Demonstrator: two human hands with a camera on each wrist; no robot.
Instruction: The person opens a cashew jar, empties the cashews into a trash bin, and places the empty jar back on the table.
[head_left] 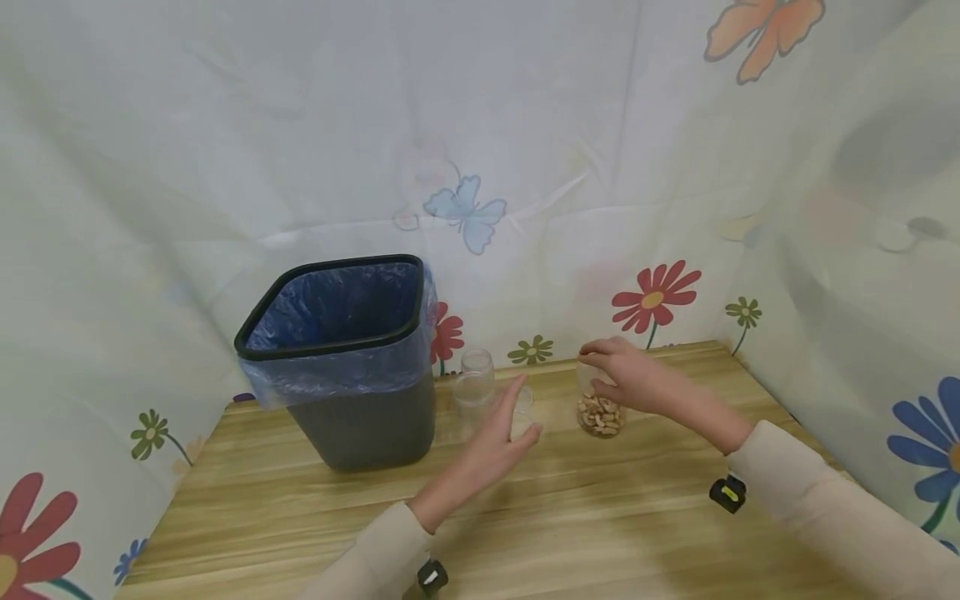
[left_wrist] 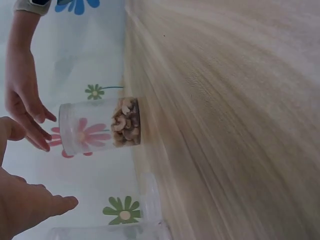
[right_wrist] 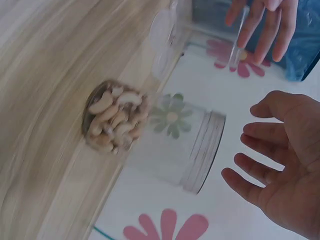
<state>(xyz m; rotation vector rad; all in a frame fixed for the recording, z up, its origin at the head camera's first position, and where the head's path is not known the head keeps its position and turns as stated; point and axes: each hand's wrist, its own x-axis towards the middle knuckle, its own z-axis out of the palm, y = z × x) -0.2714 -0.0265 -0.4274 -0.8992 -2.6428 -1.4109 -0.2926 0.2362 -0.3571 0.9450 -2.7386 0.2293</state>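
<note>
A clear jar (right_wrist: 167,142) stands upright on the table with cashews (right_wrist: 115,120) in its bottom. My right hand (head_left: 633,377) is over the top of this jar, fingers spread and loosely bent; the right wrist view shows a gap between fingertips and rim. To the left, my left hand (head_left: 487,437) hovers with thumb and fingers apart, holding nothing. Behind it stands another clear jar (head_left: 472,390), partly hidden by the hand. A flat, round clear piece, perhaps a lid (right_wrist: 162,42), is beside that jar.
A grey bin (head_left: 367,425) with a black rim and a bluish liner bag stands on the left of the wood-grain table (head_left: 570,525). A patterned white curtain (head_left: 540,275) with flowers and butterflies hangs behind and at both sides.
</note>
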